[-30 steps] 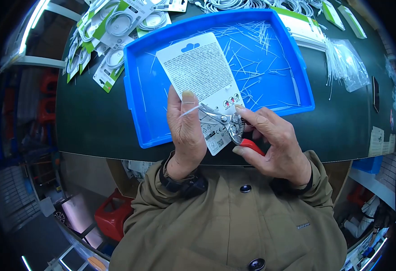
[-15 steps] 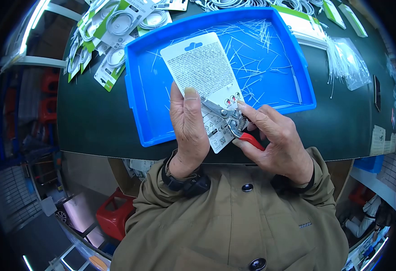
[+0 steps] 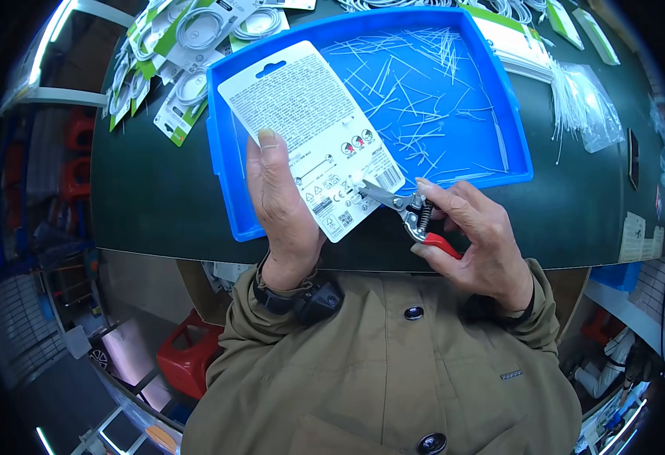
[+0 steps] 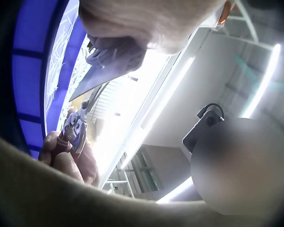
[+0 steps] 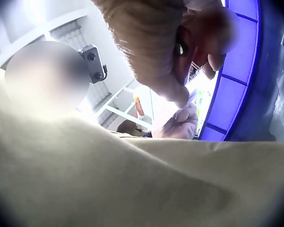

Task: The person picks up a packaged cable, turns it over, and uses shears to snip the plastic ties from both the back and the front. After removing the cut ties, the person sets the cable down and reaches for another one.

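My left hand [image 3: 281,205] holds a white, printed retail package card [image 3: 294,106] with a hang hole, its back facing up. The thumb lies along the card's left side; the fingers are hidden behind it. In my right hand [image 3: 484,243] is a pair of spring-loaded hand shears [image 3: 410,211] with red handles. Their metal blades overlap the card's lower right, close to a small white nub [image 3: 359,182]. The left wrist view shows the same shears [image 4: 78,127] below the edge of the card, gripped by the right hand's fingers.
A blue tray [image 3: 215,144] behind the card holds many thin white strip offcuts [image 3: 419,136]. Packaged white cables [image 3: 196,34] pile up at the back left. At the right lie a bundle of white cable ties [image 3: 567,114] and a clear plastic bag [image 3: 594,114].
A white strip jutting out beside the left thumb a second ago is gone from there. The card has shifted left, and the shears have moved down and right to its lower part.
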A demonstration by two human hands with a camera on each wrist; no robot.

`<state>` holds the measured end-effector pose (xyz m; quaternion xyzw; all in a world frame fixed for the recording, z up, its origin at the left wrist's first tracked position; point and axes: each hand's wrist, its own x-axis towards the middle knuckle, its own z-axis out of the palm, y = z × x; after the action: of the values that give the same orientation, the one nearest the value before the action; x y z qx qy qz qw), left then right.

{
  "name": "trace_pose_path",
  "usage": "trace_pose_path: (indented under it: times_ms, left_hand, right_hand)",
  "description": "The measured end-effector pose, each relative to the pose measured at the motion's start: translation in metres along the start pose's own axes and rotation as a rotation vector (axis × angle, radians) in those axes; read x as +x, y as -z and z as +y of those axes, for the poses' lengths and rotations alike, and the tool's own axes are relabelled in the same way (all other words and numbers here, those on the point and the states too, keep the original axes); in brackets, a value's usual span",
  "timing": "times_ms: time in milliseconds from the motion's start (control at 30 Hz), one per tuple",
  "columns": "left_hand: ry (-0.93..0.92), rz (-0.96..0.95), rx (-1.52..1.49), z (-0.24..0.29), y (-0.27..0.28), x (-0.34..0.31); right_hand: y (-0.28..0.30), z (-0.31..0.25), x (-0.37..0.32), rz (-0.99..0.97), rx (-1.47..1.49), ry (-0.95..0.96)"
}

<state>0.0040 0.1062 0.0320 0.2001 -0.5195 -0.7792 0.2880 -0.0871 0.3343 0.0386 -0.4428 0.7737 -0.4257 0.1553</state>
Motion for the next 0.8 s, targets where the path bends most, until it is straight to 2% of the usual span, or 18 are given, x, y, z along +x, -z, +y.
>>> trace_pose_path:
  times_ms: [333, 500, 633, 800]
  left_hand:
    - [0.047, 0.042, -0.019, -0.002, -0.004, 0.0]
    - [0.046, 0.1, -0.058, -0.005, -0.01, 0.001]
    - [0.026, 0.038, -0.016, -0.008, -0.006, 0.002]
    - [-0.018, -0.006, -0.011, -0.017, -0.003, 0.003]
  right_hand:
    - [-0.002, -0.009, 0.005, -0.011, -0.172, 0.006]
    - [-0.005, -0.012, 0.004, 0.01, -0.159, -0.009]
    - [-0.016, -0.006, -0.002, 0.075, -0.07, -0.003]
    - [-0.019, -0.001, -0.011, 0.064, -0.031, -0.029]
